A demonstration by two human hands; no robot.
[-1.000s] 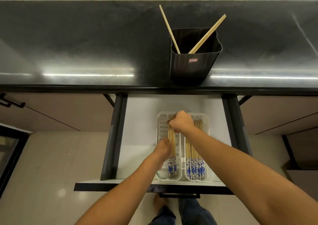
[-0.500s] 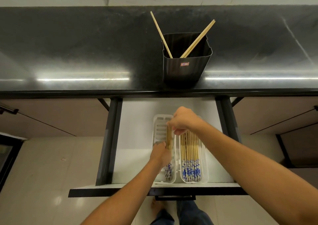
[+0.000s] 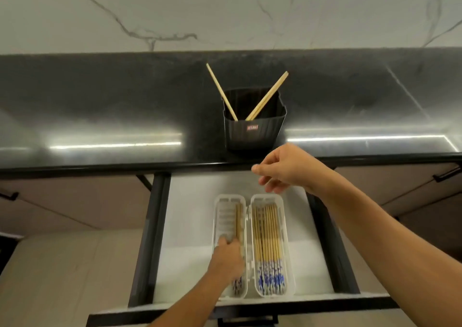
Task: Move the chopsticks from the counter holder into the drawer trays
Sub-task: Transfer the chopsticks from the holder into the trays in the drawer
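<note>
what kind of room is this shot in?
Most likely a home kitchen: a dark stone counter under a marble-look backsplash, a holder with chopsticks standing on it, and an open drawer holding trays of chopsticks.

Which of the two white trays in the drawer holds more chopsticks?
The right tray, filled nearly wall to wall with chopsticks. The left tray holds only a few along its right side, where the left hand rests.
</note>
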